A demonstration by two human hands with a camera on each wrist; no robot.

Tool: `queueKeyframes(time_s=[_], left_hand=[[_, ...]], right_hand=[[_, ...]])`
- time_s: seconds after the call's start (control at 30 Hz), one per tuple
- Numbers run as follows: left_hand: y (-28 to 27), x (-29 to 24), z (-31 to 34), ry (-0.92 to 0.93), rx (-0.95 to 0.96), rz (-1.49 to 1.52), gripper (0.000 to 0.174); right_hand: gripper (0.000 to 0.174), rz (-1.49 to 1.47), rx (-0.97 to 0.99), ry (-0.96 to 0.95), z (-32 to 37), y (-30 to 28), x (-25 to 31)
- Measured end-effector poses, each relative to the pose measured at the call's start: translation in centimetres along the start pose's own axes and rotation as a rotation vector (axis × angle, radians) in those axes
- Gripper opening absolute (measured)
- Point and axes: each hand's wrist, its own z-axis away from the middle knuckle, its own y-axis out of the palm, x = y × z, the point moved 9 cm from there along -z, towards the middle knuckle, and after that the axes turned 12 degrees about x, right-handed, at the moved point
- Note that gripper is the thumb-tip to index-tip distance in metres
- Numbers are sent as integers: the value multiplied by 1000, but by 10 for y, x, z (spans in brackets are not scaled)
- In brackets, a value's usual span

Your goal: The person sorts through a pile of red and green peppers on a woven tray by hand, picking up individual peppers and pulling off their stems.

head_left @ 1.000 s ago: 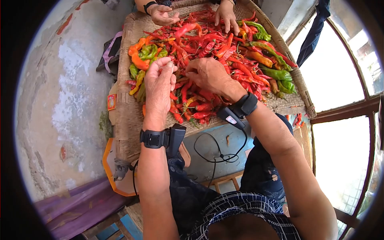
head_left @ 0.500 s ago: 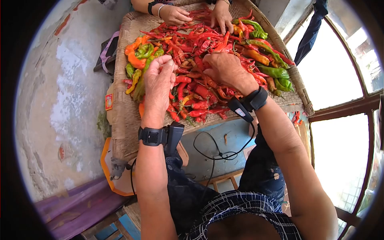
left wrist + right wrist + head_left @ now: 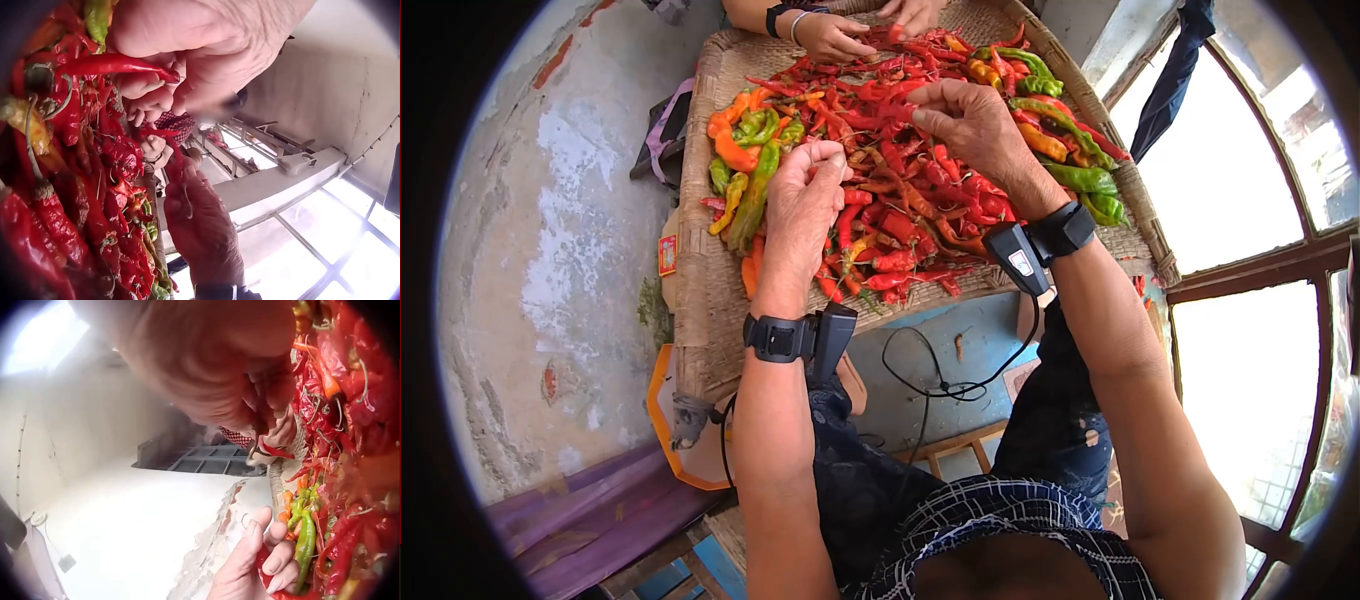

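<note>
A heap of red chili peppers (image 3: 900,225), many wrinkled, lies in a large woven tray (image 3: 710,330). My left hand (image 3: 803,205) is over the heap's left part, fingers curled round a red chili (image 3: 119,64), with its thumb on top. Farther back and to the right, my right hand (image 3: 980,125) pinches another red chili (image 3: 177,164) between thumb and fingers; its curved stem hangs down in the left wrist view. In the right wrist view the left hand (image 3: 253,562) shows below, and part of its chili is hidden by the fingers.
Across the tray, another person's hands (image 3: 832,37) work at the far edge of the heap. Green and orange peppers (image 3: 745,150) lie along the left, with green peppers (image 3: 1085,178) on the right. A plastered wall (image 3: 570,250) stands left, a window (image 3: 1250,390) right. A black cable (image 3: 945,390) hangs below the tray.
My right hand has risen from the heap and moved away to the right, a red chili in its fingers. My left hand stays nearly still. The other person's hand has shifted back and left.
</note>
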Motion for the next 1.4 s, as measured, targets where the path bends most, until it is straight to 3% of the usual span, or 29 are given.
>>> queueKeyframes(time_s=[0.07, 0.1, 0.13, 0.2, 0.23, 0.4, 0.6, 0.67, 0.8, 0.87, 0.93, 0.97, 1.0, 1.07, 1.1, 1.17, 1.2, 1.27, 1.4], left_hand=[[1, 4, 0, -6, 0, -3, 21], [1, 5, 0, -13, -1, -7, 21], [1, 5, 0, -13, -1, -8, 21], [0, 4, 1, -8, -11, -17, 22], [-1, 4, 0, -9, -11, -18, 22], [-1, 1, -1, 19, 0, 2, 21], [-5, -2, 2, 19, -16, -36, 22], [-6, -3, 3, 29, -11, -28, 23], [-5, -4, 2, 42, -3, -3, 24], [-4, -2, 3, 32, -8, -2, 24], [-2, 0, 3, 21, -10, -3, 24], [-3, 1, 3, 24, -14, -8, 23], [-3, 1, 3, 25, -18, -14, 23], [-3, 0, 3, 21, -17, -30, 22], [-3, 0, 2, 21, -20, -46, 22], [-2, 0, 1, 18, -18, -42, 21], [-2, 1, 1, 14, -17, -39, 21], [-2, 1, 1, 10, -11, -61, 21], [3, 0, 0, 23, 8, -139, 22]], right_hand=[[36, -210, -244, -70, -2, -18, 1], [47, 117, -331, -165, -1, -25, 15], [47, 115, -331, -165, -1, -24, 12], [46, 529, -177, -125, -4, -4, 19], [45, 383, 32, 9, -7, 14, 13], [39, 669, 204, 216, -2, 61, -3], [27, 486, 113, 106, -16, 55, -4], [20, 73, 59, -7, -15, 42, 4], [15, -46, 0, -96, -16, 17, 27], [22, -157, 24, -81, -19, 14, 22], [35, -326, -120, -139, -20, 3, 5], [45, -1, -217, -124, -17, -5, 4], [45, -2, -220, -123, -15, -6, 2], [41, 356, -329, -126, -6, -14, 9], [41, 357, -330, -124, -3, -18, 13], [36, 347, 2, 51, -10, -2, 4], [36, 347, 3, 52, -5, -3, 6], [27, 663, 261, 218, 5, 18, -5], [28, 825, 343, 242, 20, 33, -14]])
